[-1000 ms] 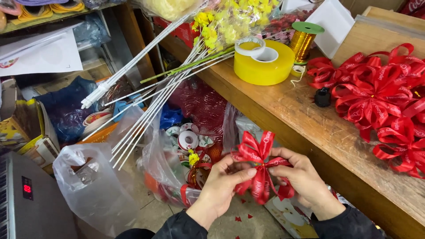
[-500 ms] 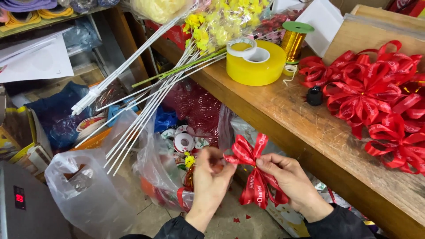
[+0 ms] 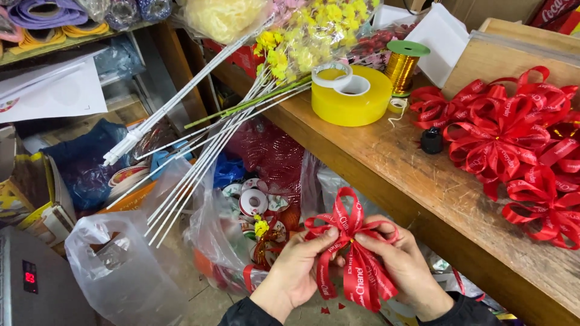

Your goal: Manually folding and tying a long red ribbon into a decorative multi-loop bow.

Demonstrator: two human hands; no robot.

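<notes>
Head view: the left hand [image 3: 294,265] and the right hand [image 3: 403,265] each had their grip closed on the red ribbon bow [image 3: 350,247], thumbs pinching its centre knot. The bow was held below the front edge of the wooden counter [image 3: 423,181]. On the counter lay finished red bows [image 3: 513,139], a yellow tape roll [image 3: 350,96], a gold thread spool [image 3: 403,63] and a small black cap [image 3: 431,140]. White stems [image 3: 199,163] slanted down past clear plastic bags [image 3: 121,271] on the floor.
</notes>
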